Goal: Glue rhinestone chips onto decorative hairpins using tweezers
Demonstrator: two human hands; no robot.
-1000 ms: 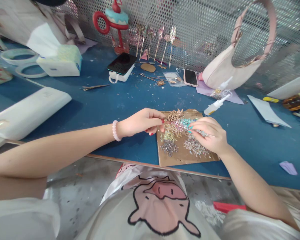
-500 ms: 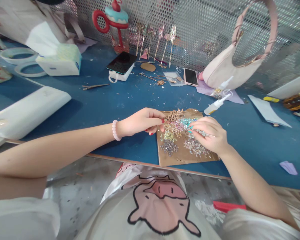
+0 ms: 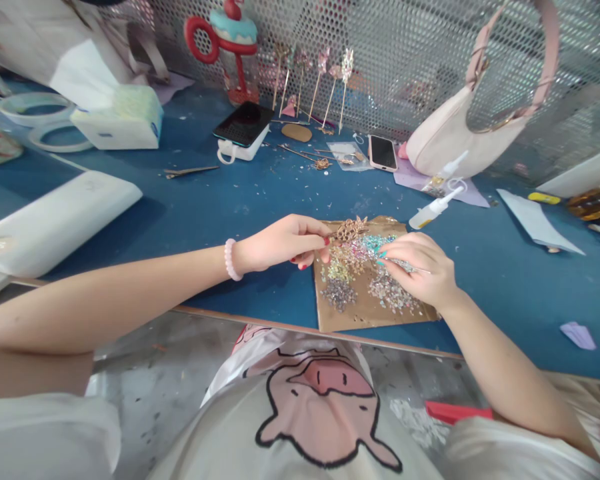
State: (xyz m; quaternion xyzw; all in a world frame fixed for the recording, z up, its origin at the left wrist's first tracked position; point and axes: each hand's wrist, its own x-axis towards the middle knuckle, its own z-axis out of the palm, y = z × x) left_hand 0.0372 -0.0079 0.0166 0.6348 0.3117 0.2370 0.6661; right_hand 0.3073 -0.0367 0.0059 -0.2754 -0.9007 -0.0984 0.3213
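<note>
My left hand (image 3: 283, 243) reaches in from the left, thumb and fingers pinched on the end of a gold openwork hair ornament (image 3: 352, 229). The ornament is over the top edge of a cardboard sheet (image 3: 333, 321). Small rhinestones lie on the cardboard in colour patches: yellow rhinestones (image 3: 344, 265), grey rhinestones (image 3: 339, 295), turquoise and pink ones, and clear rhinestones (image 3: 391, 292). My right hand (image 3: 423, 267) is closed above the right side, holding a thin metallic tool (image 3: 422, 270). Its tip is hidden by the fingers near the turquoise stones.
A glue bottle (image 3: 433, 212) lies just beyond my right hand. Farther back are phones (image 3: 383, 153), decorated hair sticks (image 3: 347, 73) upright at the mesh, a cup (image 3: 235, 47) and a handbag (image 3: 470, 133). At left are a tissue pack (image 3: 123, 120) and a white device (image 3: 55, 220).
Both hands keep nearly the same place and grip. The gold ornament's outline looks very slightly shifted, and the camera view has moved a little.
</note>
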